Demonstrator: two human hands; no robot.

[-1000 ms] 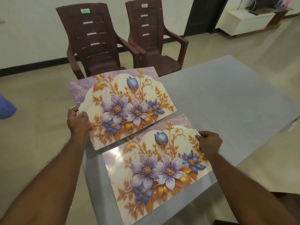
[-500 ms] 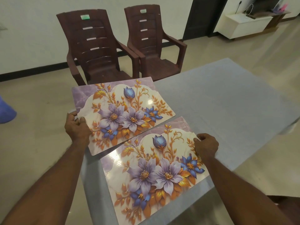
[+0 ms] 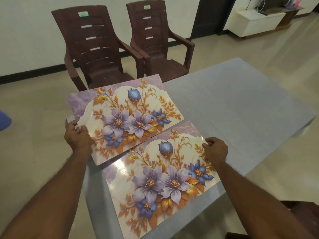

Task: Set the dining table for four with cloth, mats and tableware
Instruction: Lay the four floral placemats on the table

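Note:
Two glossy floral mats lie side by side on the grey cloth [image 3: 233, 107] that covers the table. The far mat [image 3: 131, 116] sits near the table's left end, and my left hand [image 3: 77, 137] grips its left edge, thumb on top. The near mat [image 3: 165, 176] lies closer to me along the front edge. My right hand [image 3: 215, 149] pinches its right edge with curled fingers. Both mats show purple and blue flowers with gold leaves.
Two dark brown plastic chairs [image 3: 96, 49] [image 3: 158, 40] stand beyond the table's left end. A white cabinet [image 3: 255, 23] is at the far right by a dark doorway. A blue object [image 3: 4, 119] lies on the floor at the left. Beige tiled floor surrounds the table.
The far mat has come down and slid further onto the table, now lying nearly flat beside the near mat. My right hand stays on the near mat's edge.

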